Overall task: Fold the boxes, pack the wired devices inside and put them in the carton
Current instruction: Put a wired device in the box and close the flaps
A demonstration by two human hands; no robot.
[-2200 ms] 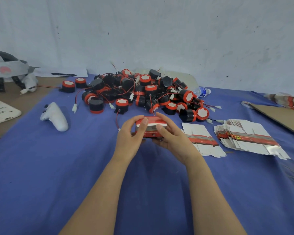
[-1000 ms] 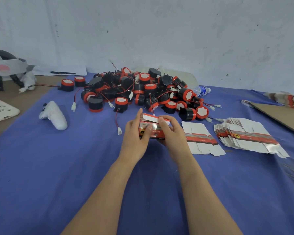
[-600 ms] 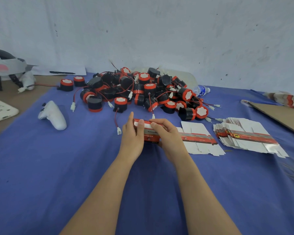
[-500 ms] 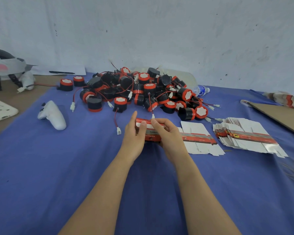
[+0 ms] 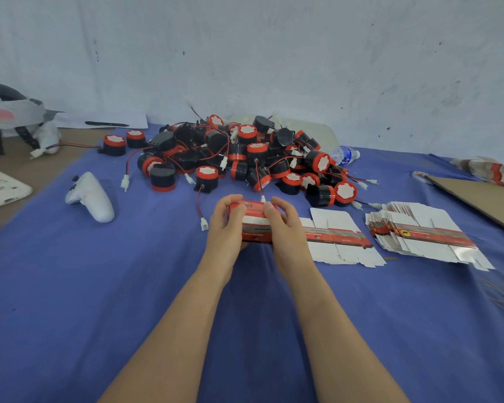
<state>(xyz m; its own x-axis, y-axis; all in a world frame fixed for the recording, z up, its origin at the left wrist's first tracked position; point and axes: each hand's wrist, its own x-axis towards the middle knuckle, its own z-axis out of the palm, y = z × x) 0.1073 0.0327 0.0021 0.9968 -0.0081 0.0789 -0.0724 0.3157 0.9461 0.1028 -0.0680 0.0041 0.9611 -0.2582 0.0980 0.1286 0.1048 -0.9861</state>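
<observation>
In the head view, the one folded container is the small red-and-white cardboard box point(image 5: 255, 226), and it is between my two hands, low over the blue cloth point(image 5: 99, 286) that covers the table. I cannot tell whether it touches the cloth. My fingers cover its top, so I cannot tell whether anything is inside.

My left hand point(image 5: 226, 225) grasps the box's left end with the fingers curled over the upper edge. My right hand point(image 5: 285, 225) grasps the right end the same way. Only the middle strip of the box shows between them.

Just beyond my fingertips lies the heap of round black-and-red wired devices point(image 5: 245, 158), their red leads and white plugs tangled together. One thin red lead with a white plug point(image 5: 262, 198) reaches down to the far edge of the box. Another white plug point(image 5: 204, 223) lies on the cloth just left of my left hand.

Beside my right hand lies a flat unfolded white-and-red box blank point(image 5: 338, 237), and further right a fanned stack of flat box blanks point(image 5: 419, 231). A brown cardboard sheet point(image 5: 483, 199) lies at the right edge, partly out of view.

A clear plastic water bottle point(image 5: 345, 155) lies on its side behind the heap. A white handheld controller point(image 5: 90, 197) rests on the cloth, well to my left.
</observation>
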